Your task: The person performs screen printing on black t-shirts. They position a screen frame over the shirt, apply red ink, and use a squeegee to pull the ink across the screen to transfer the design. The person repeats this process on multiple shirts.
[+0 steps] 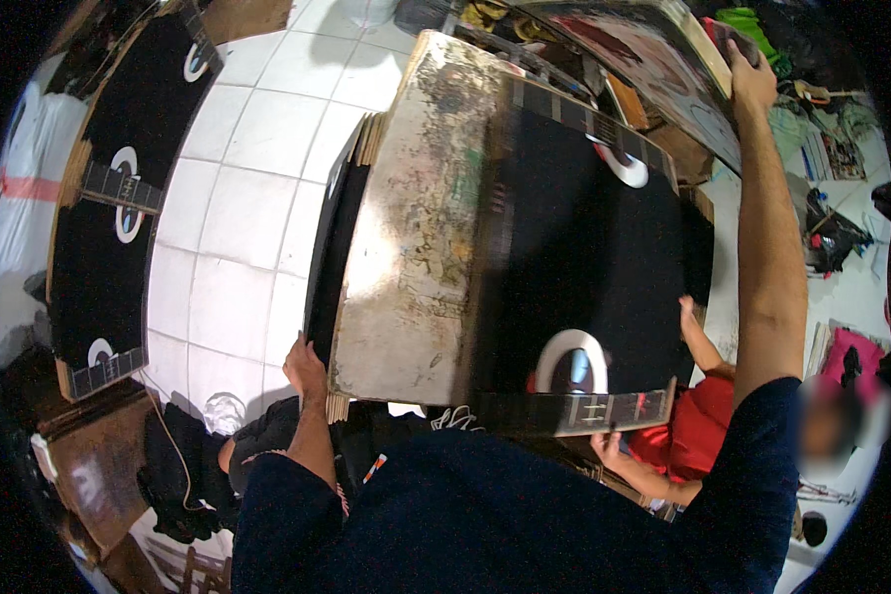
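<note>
My left hand grips the left edge of a stack of black boards beside a stained, pale work board. My right hand is raised at upper right, closed on the edge of a tilted screen frame. Between my arms, a black printed panel with white curved shapes and a grey gridded strip at each end lies over the right part of the work board, its left edge blurred. A co-worker's hands are at that panel's near and right edges.
A co-worker in red is low at the right. A long row of printed black panels stands left, beyond white floor tiles. Bags, tools and clutter line the right. Wooden boxes and a cable are at lower left.
</note>
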### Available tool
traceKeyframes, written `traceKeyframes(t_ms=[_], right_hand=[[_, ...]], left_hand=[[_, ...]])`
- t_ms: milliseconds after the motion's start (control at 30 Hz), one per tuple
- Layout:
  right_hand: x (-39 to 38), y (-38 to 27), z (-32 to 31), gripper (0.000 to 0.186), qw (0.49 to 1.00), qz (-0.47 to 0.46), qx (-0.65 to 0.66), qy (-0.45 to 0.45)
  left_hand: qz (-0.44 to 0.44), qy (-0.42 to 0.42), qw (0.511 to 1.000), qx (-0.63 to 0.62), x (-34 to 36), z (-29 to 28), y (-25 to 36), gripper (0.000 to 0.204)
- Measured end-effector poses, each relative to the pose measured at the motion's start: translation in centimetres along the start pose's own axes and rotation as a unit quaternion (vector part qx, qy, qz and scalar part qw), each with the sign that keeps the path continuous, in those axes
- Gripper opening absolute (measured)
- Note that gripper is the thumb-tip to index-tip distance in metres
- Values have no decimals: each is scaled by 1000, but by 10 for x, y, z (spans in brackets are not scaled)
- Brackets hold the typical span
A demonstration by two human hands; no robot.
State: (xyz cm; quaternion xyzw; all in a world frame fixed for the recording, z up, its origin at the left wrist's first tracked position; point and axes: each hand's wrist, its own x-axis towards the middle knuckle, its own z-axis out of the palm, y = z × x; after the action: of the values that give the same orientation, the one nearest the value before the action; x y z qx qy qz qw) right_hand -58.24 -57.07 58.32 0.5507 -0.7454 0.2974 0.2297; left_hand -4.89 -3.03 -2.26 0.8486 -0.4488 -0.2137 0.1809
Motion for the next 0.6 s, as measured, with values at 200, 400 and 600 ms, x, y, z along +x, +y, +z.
traceKeyframes(t_ms=[200,400,600], right_hand=[[9,2,2,72,1000,3,-16,10],[-1,-10,-8,65,999,-37,5,-11],[-39,-47,-37,33,990,2,142,9]], left_hand=[[-176,-132,975,38,-43,-44,-85,32],[-18,34,999,22,-7,-115,-35,22],[134,327,909,-222,68,-217,195,21]])
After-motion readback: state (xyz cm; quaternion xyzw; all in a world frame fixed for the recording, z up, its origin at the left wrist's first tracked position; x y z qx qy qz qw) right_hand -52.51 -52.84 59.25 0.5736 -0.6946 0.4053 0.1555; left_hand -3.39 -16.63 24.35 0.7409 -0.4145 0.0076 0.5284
